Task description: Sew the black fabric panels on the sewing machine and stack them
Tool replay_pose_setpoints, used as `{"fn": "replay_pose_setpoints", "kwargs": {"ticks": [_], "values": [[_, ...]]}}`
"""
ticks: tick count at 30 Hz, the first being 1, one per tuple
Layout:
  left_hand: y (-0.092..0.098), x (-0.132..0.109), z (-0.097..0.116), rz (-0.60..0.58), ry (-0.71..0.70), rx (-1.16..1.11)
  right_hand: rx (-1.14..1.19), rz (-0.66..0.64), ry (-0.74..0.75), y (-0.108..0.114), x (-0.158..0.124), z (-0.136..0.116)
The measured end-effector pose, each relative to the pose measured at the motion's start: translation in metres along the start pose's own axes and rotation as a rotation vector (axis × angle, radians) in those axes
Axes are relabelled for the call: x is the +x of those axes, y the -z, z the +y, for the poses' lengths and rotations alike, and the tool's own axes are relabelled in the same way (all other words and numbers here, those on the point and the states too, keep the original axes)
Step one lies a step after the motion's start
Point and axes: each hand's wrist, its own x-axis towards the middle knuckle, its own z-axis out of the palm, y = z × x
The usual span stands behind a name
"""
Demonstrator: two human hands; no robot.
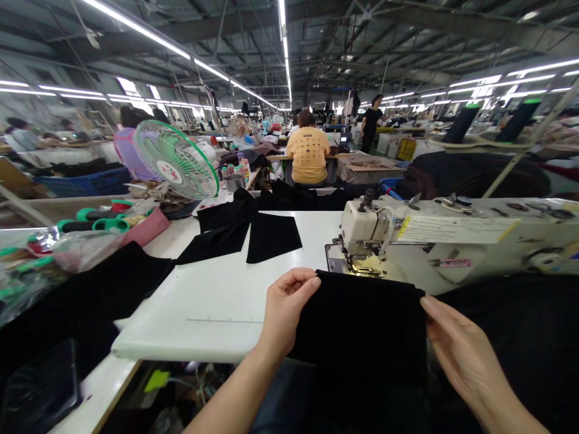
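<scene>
A piece of black fabric (pixel 362 319) is stretched between my two hands in front of the sewing machine (pixel 362 229). My left hand (pixel 292 301) pinches its upper left corner between thumb and fingers. At the upper right corner, my right hand (pixel 456 337) grips the edge, with some fingers behind the cloth. The fabric's top edge runs nearly level, just short of the machine's needle area, and its lower part hangs past the table's front edge. More cut black pieces (pixel 274 238) lie flat on the white table (pixel 203 301) beyond my left hand.
A green-rimmed fan (pixel 176 160) stands at the back left, near thread spools (pixel 111 224) and plastic bags. Black cloth (pixel 90 295) and a phone (pixel 40 386) lie at the left. A person in a yellow shirt (pixel 308 154) sits ahead. Dark thread cones (pixel 520 117) stand at right.
</scene>
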Motion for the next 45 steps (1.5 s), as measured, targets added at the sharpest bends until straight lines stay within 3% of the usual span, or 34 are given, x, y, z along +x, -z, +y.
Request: {"fn": "replay_pose_setpoints", "kwargs": {"ticks": [17, 29, 39, 45], "values": [[-0.002, 0.001, -0.002, 0.037, 0.029, -0.072, -0.094, -0.076, 0.027, 0.006, 0.000, 0.003], [0.001, 0.008, 0.010, 0.074, 0.068, -0.063, -0.088, -0.216, 0.151, -0.004, -0.005, -0.005], [0.005, 0.006, 0.010, 0.109, 0.109, -0.019, -0.107, -0.184, 0.175, -0.007, -0.008, -0.009], [0.009, 0.003, 0.008, 0.085, 0.109, 0.004, -0.144, -0.219, 0.264, -0.007, -0.007, -0.011]]}}
